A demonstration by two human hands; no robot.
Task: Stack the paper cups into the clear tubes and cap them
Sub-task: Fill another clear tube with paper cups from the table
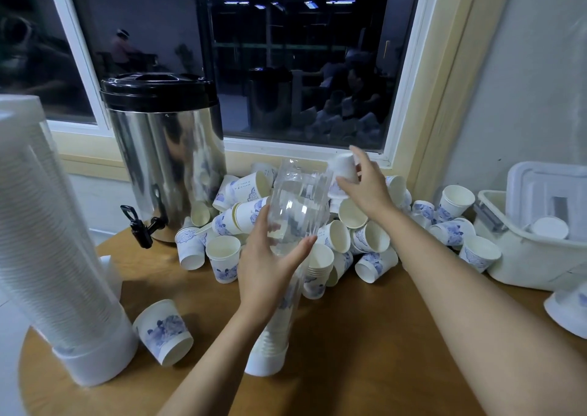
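Note:
My left hand [266,263] grips a clear plastic tube [297,206] that tilts away from me. Its lower part holds a stack of paper cups [270,349] and rests on the wooden table [365,336]. My right hand [365,183] is raised behind the tube's open top and holds one white paper cup [344,164] upside down. A heap of loose white cups with blue prints [365,234] lies against the wall under the window, just beyond both hands.
A steel drinks urn [165,158] with a black lid and tap stands at the back left. Tall white cup stacks [47,241] lean at the left edge. One cup [163,330] lies alone at front left. A white plastic bin [536,253] sits at right.

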